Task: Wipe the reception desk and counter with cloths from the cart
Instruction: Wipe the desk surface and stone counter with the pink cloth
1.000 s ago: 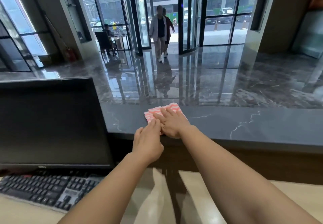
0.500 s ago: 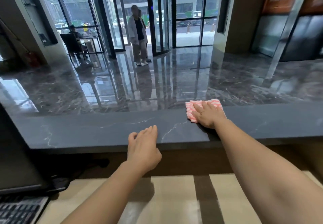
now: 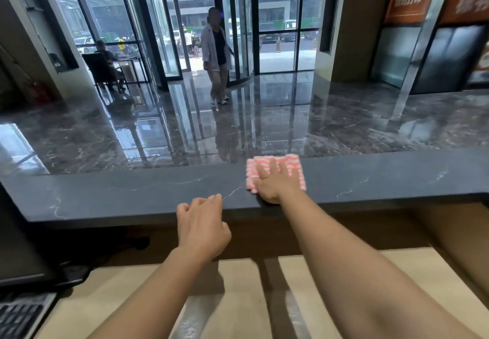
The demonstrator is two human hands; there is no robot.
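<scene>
A folded pink-and-white striped cloth [image 3: 293, 164] lies flat on the dark grey marble counter [image 3: 132, 193]. My right hand [image 3: 275, 182] presses down on the cloth with the fingers spread over it. My left hand [image 3: 202, 226] hovers at the counter's near edge, left of the cloth, fingers curled and holding nothing. Below the counter runs the lower beige reception desk [image 3: 238, 299]. No cart is in view.
A keyboard [image 3: 18, 317] and the base of a dark monitor [image 3: 29, 267] sit at the desk's lower left. Beyond the counter is a glossy marble lobby floor; a person [image 3: 217, 55] walks in from the glass revolving door, another person [image 3: 105, 60] sits at a table.
My right hand has slid the cloth rightward along the counter, away from the monitor. My left hand let go of the cloth, dropped back to the counter edge and curled its fingers.
</scene>
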